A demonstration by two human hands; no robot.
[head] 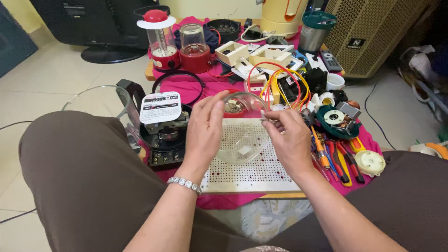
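The person's left hand (204, 127) curls around the left side of a clear glass dome (240, 128), gripping it and holding it tilted just above a white perforated board (252, 172). The right hand (290, 140) is at the dome's right edge, with thumb and forefinger pinched shut on a small metal part (264, 115) too small to identify. A beaded bracelet (185, 184) sits on the left wrist.

The board lies on a pink cloth (224, 200) that covers a low table. Just left of the left hand stands a black electricity meter (163, 133) with a white dial face. To the right of the board lie several screwdrivers and pliers (333, 158) with red, orange and yellow handles. Behind the dome, looped red and yellow wires (280, 77) arch over white plastic housings. 2 lanterns with red bases (179, 44) stand at the far left of the table.
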